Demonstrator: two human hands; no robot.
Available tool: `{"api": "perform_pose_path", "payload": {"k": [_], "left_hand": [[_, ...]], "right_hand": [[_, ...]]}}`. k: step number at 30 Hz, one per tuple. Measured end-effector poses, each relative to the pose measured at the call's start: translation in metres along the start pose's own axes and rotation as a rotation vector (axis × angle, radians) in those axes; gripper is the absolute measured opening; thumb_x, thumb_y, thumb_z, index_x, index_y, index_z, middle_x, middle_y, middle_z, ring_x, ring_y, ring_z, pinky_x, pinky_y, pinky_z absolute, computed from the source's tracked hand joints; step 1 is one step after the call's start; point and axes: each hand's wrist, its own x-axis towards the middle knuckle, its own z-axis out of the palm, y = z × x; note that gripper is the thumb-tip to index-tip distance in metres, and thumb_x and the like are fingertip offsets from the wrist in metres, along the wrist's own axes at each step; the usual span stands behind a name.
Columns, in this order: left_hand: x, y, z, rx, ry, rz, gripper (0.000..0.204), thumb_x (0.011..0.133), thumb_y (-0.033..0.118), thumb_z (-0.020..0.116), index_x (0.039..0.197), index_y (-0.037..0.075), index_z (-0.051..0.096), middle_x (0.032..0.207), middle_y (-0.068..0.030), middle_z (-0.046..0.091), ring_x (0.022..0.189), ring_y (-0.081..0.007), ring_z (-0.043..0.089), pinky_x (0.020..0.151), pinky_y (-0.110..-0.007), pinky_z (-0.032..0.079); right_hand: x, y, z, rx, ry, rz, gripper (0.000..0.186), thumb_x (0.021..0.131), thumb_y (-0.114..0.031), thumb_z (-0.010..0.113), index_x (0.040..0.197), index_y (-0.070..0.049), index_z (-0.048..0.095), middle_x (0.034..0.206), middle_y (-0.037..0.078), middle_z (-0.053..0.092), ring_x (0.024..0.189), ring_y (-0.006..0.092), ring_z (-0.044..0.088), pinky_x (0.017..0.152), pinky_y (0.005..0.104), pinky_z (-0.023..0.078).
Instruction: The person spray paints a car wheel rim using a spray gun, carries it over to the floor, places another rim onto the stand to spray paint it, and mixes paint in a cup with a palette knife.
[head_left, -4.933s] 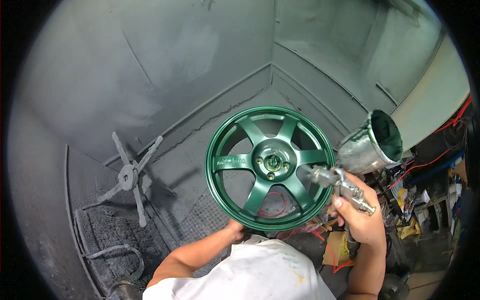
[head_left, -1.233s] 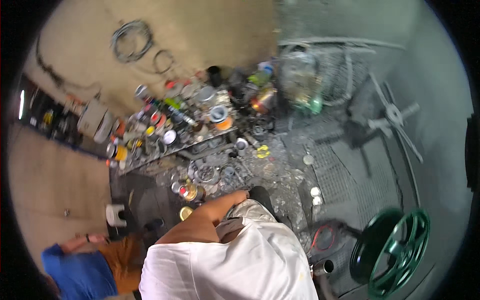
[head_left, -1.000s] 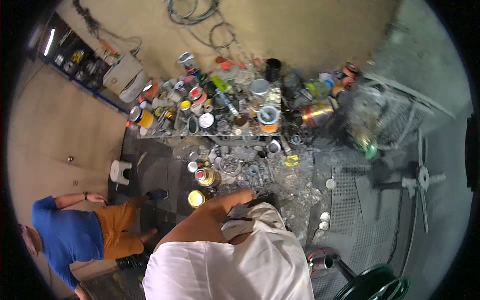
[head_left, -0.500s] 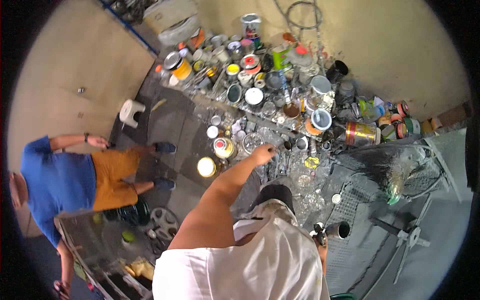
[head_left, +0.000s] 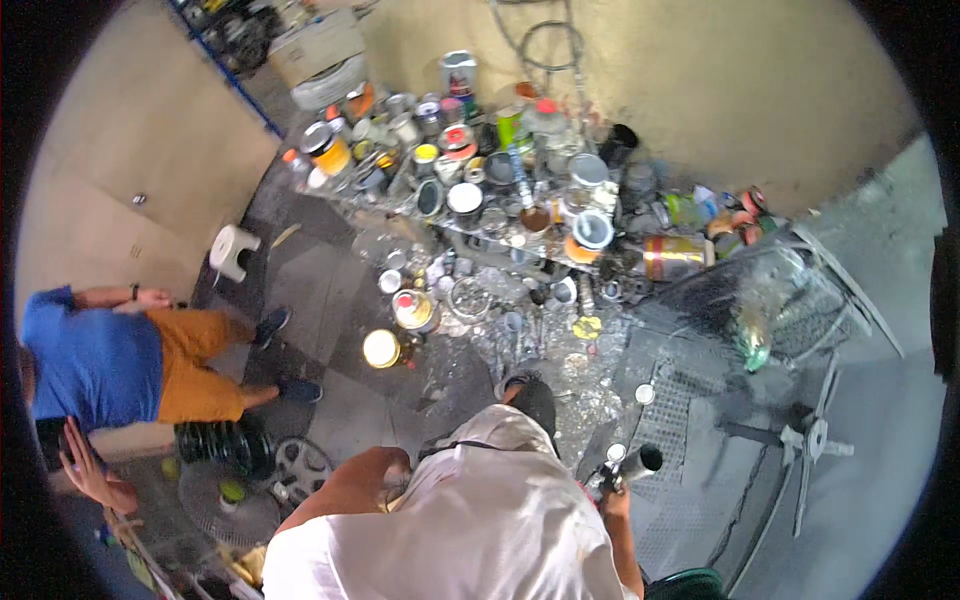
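My right hand [head_left: 615, 497] is low on the right of my body, closed around what looks like a spray gun [head_left: 606, 476]. A dark-mouthed cylindrical cup [head_left: 640, 462] sticks out beside that hand, with a small white round piece next to it. My left hand [head_left: 398, 474] is drawn back against the left side of my white shirt. It is blurred and partly covered, so I cannot make out its fingers or anything in them. Ahead of my feet stand a red-capped can [head_left: 412, 309] and an open can of pale paint [head_left: 381, 348].
A paint-crusted bench [head_left: 450, 222] full of cans and tubs runs along the wall. Beside it stands a white stool [head_left: 232, 252]. At left is another person in a blue shirt [head_left: 95, 355]. A wheel cover [head_left: 302, 468] and a metal stand [head_left: 815, 437] flank me.
My left arm, earlier stretched over the cans on the floor, has pulled back to my side. My view has shifted right. The other person's near hand has risen and spread.
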Motion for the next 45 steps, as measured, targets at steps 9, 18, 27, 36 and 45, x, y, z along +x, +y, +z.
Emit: {"api": "perform_pose_path", "payload": {"k": [9, 18, 27, 36, 45], "left_hand": [[0.022, 0.173, -0.231, -0.341, 0.686, 0.374, 0.041, 0.091, 0.034, 0.066, 0.12, 0.004, 0.069, 0.115, -0.0157, 0.073, 0.103, -0.0329, 0.07, 0.092, -0.041, 0.054], [0.051, 0.207, -0.305, 0.804, 0.734, 0.916, 0.043, 0.101, 0.034, 0.049, 0.131, 0.007, 0.065, 0.133, -0.0235, 0.064, 0.122, -0.0393, 0.063, 0.102, -0.049, 0.05], [0.035, 0.364, -0.368, 0.098, 0.055, 0.383, 0.04, 0.101, 0.03, 0.053, 0.13, 0.004, 0.064, 0.126, -0.0202, 0.067, 0.117, -0.0341, 0.064, 0.1, -0.044, 0.05], [0.083, 0.594, -0.343, 0.354, -0.535, 0.354, 0.038, 0.101, 0.026, 0.057, 0.129, 0.001, 0.063, 0.119, -0.0169, 0.069, 0.112, -0.0289, 0.066, 0.097, -0.038, 0.051], [0.034, 0.729, -0.105, 1.259, -0.743, 0.934, 0.034, 0.098, 0.021, 0.063, 0.124, -0.001, 0.065, 0.112, -0.0143, 0.071, 0.103, -0.0245, 0.068, 0.093, -0.037, 0.052]], "right_hand": [[0.038, -0.381, -0.034, 0.478, 0.435, -0.647, 0.042, 0.094, -0.017, 0.068, 0.133, -0.009, 0.054, 0.113, 0.006, 0.062, 0.1, 0.0194, 0.059, 0.069, 0.0379, 0.056], [0.14, -0.644, -0.065, 0.914, 0.092, -0.264, 0.073, 0.091, -0.049, 0.072, 0.142, -0.002, 0.049, 0.146, 0.021, 0.052, 0.124, 0.045, 0.057, 0.096, 0.0709, 0.045], [0.172, -0.61, -0.039, 0.205, 0.501, -0.481, 0.11, 0.09, -0.073, 0.058, 0.147, 0.016, 0.033, 0.145, 0.036, 0.05, 0.138, 0.0462, 0.048, 0.116, 0.0491, 0.037], [-0.012, -0.206, 0.06, -0.351, 0.254, -0.202, 0.065, 0.091, -0.036, 0.067, 0.144, -0.001, 0.049, 0.121, 0.028, 0.067, 0.115, 0.044, 0.064, 0.095, 0.0528, 0.053], [-0.217, -0.031, 0.172, 0.477, 1.027, 0.41, 0.068, 0.092, -0.046, 0.069, 0.145, -0.006, 0.051, 0.115, 0.023, 0.072, 0.107, 0.0398, 0.07, 0.091, 0.0473, 0.055]]}}
